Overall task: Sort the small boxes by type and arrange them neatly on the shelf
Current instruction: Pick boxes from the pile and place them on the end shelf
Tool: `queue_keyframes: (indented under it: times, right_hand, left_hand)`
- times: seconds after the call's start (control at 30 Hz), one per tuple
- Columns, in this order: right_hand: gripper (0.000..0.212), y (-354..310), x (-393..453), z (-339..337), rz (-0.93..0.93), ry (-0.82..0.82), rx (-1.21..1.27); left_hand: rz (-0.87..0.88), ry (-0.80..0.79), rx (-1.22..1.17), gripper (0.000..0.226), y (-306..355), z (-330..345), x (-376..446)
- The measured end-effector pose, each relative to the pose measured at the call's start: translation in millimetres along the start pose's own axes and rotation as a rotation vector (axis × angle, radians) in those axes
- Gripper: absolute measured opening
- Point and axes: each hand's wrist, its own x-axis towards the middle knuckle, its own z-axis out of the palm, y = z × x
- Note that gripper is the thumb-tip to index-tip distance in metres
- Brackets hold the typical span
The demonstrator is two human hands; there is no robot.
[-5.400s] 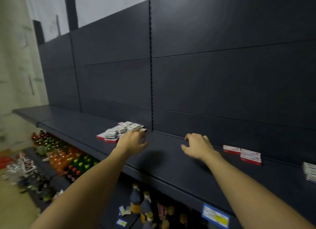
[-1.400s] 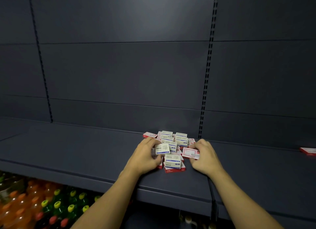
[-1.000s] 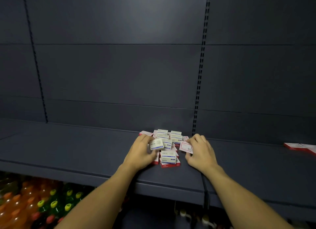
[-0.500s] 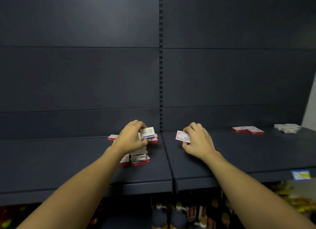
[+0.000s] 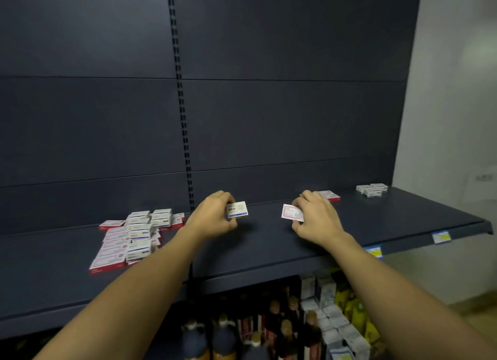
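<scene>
My left hand (image 5: 212, 217) grips a small white box with a blue stripe (image 5: 237, 210) just above the dark shelf (image 5: 269, 246). My right hand (image 5: 316, 220) pinches a flat white box with a red border (image 5: 291, 212) to the right of it. A mixed pile of red-edged and blue-striped boxes (image 5: 131, 236) lies on the shelf to the left of both hands. Farther right, red-edged boxes (image 5: 330, 195) lie by the back panel, partly hidden by my right hand. A small group of blue-striped white boxes (image 5: 372, 190) sits near the shelf's right end.
The shelf's front lip carries price tags (image 5: 441, 237) at the right. Below it stand dark bottles (image 5: 223, 335) and cartons (image 5: 330, 319). A slotted upright (image 5: 183, 117) splits the back panel. A pale wall (image 5: 451, 117) borders the shelving on the right.
Both hands have left the pile, each carrying one box to the right. My view has swung right, so the pile now lies at the left and the shelf's right end shows.
</scene>
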Motion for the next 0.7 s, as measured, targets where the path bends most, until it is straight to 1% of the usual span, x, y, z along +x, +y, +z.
queue_keyframes:
  times: [0.1,0.33,0.5,0.7]
  right_hand:
    - [0.039,37.2,-5.4,-12.8,0.002,-0.020,-0.021]
    - [0.045,117.1,-9.4,-34.7,-0.017,-0.072,-0.089]
    - [0.046,154.9,-13.8,-42.1,-0.040,-0.094,-0.082]
    - [0.043,191.3,-17.1,-37.1,-0.051,-0.111,-0.064]
  left_hand:
    - [-0.010,-0.027,-0.004,0.036,28.9,18.7,13.4]
    - [-0.066,-0.012,0.004,0.036,83.6,55.9,36.6]
    - [-0.101,0.010,0.003,0.036,117.6,72.4,50.9]
    - [-0.092,-0.021,0.024,0.037,141.0,94.7,76.8]
